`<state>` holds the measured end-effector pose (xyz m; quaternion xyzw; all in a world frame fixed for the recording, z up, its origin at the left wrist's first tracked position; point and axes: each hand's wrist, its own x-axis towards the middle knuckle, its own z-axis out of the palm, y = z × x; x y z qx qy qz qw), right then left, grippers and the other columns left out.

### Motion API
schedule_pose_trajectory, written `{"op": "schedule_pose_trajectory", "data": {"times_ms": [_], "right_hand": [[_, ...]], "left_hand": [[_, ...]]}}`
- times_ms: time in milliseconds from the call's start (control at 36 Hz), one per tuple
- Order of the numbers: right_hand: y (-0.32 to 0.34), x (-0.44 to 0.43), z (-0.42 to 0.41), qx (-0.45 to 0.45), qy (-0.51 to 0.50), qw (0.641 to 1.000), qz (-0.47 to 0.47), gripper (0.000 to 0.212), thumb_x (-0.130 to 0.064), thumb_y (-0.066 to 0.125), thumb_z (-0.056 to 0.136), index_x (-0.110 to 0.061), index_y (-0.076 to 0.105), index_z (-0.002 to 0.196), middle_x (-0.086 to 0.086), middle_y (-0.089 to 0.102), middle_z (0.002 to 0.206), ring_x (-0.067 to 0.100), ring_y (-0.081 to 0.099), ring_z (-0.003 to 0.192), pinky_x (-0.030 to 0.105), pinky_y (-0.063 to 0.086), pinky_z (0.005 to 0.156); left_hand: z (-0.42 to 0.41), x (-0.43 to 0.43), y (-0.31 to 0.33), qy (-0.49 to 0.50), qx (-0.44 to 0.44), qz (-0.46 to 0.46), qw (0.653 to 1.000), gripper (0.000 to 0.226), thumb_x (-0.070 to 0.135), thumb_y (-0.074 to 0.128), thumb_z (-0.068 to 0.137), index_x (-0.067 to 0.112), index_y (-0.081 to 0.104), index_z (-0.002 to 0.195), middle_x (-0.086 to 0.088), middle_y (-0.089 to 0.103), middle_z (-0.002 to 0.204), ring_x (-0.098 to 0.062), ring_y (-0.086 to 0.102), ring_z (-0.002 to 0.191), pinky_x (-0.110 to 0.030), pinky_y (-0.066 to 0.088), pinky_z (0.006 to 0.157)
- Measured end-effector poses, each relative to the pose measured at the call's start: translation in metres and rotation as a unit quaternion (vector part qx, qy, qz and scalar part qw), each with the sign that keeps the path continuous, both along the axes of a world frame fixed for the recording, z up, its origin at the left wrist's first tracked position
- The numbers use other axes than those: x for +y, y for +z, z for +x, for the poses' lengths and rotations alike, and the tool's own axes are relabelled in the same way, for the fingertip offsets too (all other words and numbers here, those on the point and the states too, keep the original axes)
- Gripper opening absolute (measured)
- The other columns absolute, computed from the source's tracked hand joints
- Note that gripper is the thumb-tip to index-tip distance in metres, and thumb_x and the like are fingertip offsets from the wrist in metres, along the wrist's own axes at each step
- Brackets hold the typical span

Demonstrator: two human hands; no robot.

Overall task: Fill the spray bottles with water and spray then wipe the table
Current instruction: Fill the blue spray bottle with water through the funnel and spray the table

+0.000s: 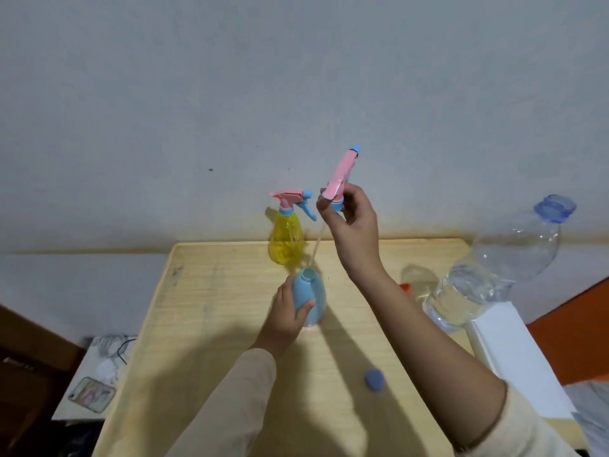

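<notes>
Head view shows a light wooden table (pixel 204 341) against a pale wall. The left hand (pixel 286 319) is closed around a pale blue plastic spray bottle body (pixel 311 296), which stands near the middle of the table with its neck open. The right hand (pixel 354 230) is raised above it and pinches a pink and blue trigger spray head (pixel 339 179); its thin clear dip tube (pixel 316 247) hangs down, with the lower end just at the open neck. At the far edge stands a yellow transparent spray bottle (pixel 286 240) with its own pink trigger head on. On the right is a large clear plastic water bottle (pixel 487 278), partly filled, with no cap on its blue neck, and a blue cap (pixel 374 379) lies on the near part of the table.

I judge the step is opening or closing the blue bottle; which one I cannot tell. If it is opening, the next move needs the head put aside and the heavy water bottle tilted carefully over the narrow neck.
</notes>
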<state>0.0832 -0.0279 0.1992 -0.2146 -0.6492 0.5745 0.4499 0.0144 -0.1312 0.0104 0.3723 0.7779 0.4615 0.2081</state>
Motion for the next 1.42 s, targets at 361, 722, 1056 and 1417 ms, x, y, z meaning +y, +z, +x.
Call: {"op": "schedule_pose_trajectory", "data": {"times_ms": [361, 722, 1056, 1417], "right_hand": [[-0.086, -0.009, 0.001, -0.130, 0.078, 0.988, -0.024, 0.029, -0.005, 0.072, 0.078, -0.027, 0.061, 0.094, -0.010, 0.066, 0.098, 0.010, 0.060, 0.096, 0.024, 0.048, 0.087], [-0.134, -0.004, 0.014, -0.136, 0.111, 0.983, -0.053, 0.033, -0.004, 0.071, 0.077, -0.008, 0.064, 0.109, 0.006, 0.068, 0.113, 0.017, 0.061, 0.110, 0.026, 0.047, 0.094], [-0.144, -0.004, 0.005, -0.150, 0.046, 0.986, -0.061, 0.041, -0.010, 0.083, 0.066, -0.010, 0.064, 0.103, 0.005, 0.068, 0.101, 0.022, 0.062, 0.100, 0.030, 0.050, 0.090], [-0.137, 0.007, -0.003, -0.151, 0.038, 0.987, -0.041, 0.035, -0.010, 0.076, 0.076, -0.012, 0.065, 0.109, 0.003, 0.069, 0.106, 0.018, 0.063, 0.102, 0.027, 0.051, 0.091]], "left_hand": [[0.003, 0.006, -0.013, 0.041, -0.061, 0.054, 0.996, 0.073, 0.055, 0.055, 0.076, 0.018, 0.040, 0.137, 0.001, 0.050, 0.127, -0.021, 0.049, 0.119, -0.044, 0.040, 0.105], [0.008, 0.002, -0.024, 0.049, -0.096, 0.103, 0.989, 0.070, 0.056, 0.060, 0.082, 0.030, 0.036, 0.143, 0.003, 0.048, 0.139, -0.020, 0.046, 0.129, -0.052, 0.043, 0.101], [0.010, -0.001, -0.034, 0.042, -0.050, 0.097, 0.993, 0.081, 0.056, 0.062, 0.083, 0.020, 0.028, 0.147, -0.004, 0.044, 0.141, -0.022, 0.044, 0.131, -0.051, 0.042, 0.103], [0.002, 0.024, -0.038, 0.040, 0.073, 0.079, 0.993, 0.101, 0.043, 0.075, 0.067, 0.022, 0.015, 0.144, -0.019, 0.043, 0.139, -0.034, 0.047, 0.124, -0.046, 0.043, 0.103]]}}
